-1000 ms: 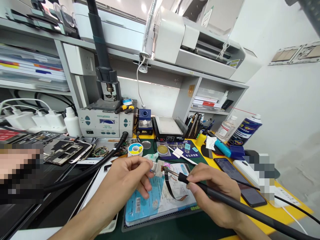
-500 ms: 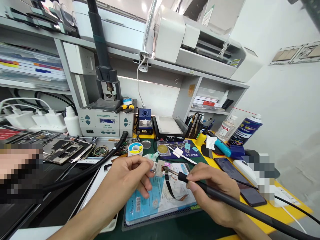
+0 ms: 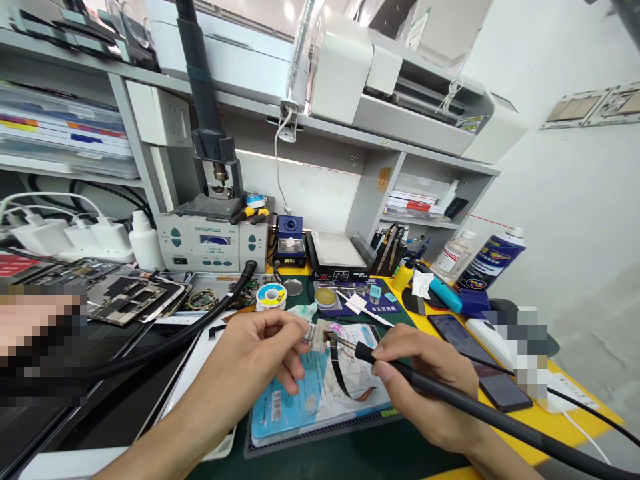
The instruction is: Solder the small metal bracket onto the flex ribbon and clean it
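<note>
My right hand (image 3: 425, 373) grips the dark handle of a soldering iron (image 3: 367, 355), whose tip points left. That tip meets or nearly meets the end of a small silver-grey part (image 3: 317, 335). The thumb and fingers of my left hand (image 3: 273, 343) pinch the part's left end; its exact kind is too small to make out. From it a black flex cable (image 3: 339, 375) curves down over a blue and white packet (image 3: 293, 400), which lies under both hands. Behind my left hand stand a solder spool (image 3: 271, 297) and a small round tin of amber paste (image 3: 326, 298).
A thick black hose (image 3: 200, 333) crosses the left side over tablets and boards. At the back stand a grey hot-air station (image 3: 215, 243), a soldering station (image 3: 291, 240) and a hot plate (image 3: 337, 252). Phones (image 3: 480, 360) and a spray can (image 3: 493, 260) are on the right.
Hardly anything differs. Both hands, the iron and the small part keep almost the same places, with only a slight shift of the camera.
</note>
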`<state>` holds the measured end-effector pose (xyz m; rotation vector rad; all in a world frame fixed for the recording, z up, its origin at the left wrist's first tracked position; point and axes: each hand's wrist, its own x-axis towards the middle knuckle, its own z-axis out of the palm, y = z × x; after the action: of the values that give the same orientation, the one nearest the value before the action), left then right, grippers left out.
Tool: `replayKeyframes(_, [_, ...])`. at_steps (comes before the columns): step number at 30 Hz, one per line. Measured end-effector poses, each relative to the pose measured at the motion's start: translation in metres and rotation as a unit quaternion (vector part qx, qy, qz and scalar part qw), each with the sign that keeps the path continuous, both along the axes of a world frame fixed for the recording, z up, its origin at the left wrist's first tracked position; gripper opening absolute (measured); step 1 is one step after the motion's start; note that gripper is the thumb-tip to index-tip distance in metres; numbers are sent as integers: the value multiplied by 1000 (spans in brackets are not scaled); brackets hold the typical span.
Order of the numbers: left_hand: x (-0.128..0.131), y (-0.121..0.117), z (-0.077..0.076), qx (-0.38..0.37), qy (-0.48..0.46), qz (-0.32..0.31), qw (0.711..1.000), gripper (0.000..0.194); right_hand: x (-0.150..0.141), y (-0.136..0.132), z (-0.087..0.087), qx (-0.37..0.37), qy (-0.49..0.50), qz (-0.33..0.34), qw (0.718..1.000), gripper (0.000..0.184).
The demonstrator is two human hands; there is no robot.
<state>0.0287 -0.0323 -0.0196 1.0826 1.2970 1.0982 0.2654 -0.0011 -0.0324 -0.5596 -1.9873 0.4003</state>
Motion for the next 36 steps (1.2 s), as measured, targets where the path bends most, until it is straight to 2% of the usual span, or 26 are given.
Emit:
replayKeyframes(10, [-1, 0, 0, 4, 10, -4, 1000, 39, -1, -1, 1, -21, 14, 9, 1000, 22])
replayKeyframes(18, [0, -3, 1, 29, 38, 8, 999, 40, 8, 2, -6, -152, 10, -9, 988, 5])
replayKeyframes(23, [1, -5, 3, 30, 35, 11, 999, 40, 6, 4, -3, -261, 58, -1, 964, 15])
replayKeyframes(36, [3, -7, 6, 34, 40, 24, 998, 38, 4, 6, -2, -300, 89, 14, 950, 21])
